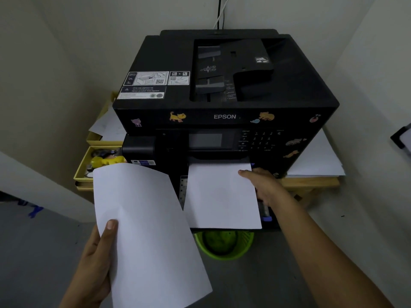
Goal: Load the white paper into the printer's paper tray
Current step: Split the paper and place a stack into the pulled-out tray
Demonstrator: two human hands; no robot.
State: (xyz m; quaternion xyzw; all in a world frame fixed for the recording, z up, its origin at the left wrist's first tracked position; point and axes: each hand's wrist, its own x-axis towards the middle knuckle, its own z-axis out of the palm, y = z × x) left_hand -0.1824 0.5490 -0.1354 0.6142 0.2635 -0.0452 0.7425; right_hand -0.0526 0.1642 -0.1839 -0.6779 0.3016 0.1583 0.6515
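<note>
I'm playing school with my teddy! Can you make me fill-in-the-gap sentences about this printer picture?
1. The left hand holds a sheet of white ____.
2. The right hand rests on the paper in the tray of the ____ printer.
3. On the floor under the tray stands a ____ basket.

Missing words: paper; black; green

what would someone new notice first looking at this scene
The big black Epson printer with cat stickers fills the middle, standing on a wooden table. In front of it, the left hand holds up a white paper sheet, while the right hand rests at the edge of a white paper stack lying in the pulled-out tray. Below the tray sits a green mesh bin on the floor.
</note>
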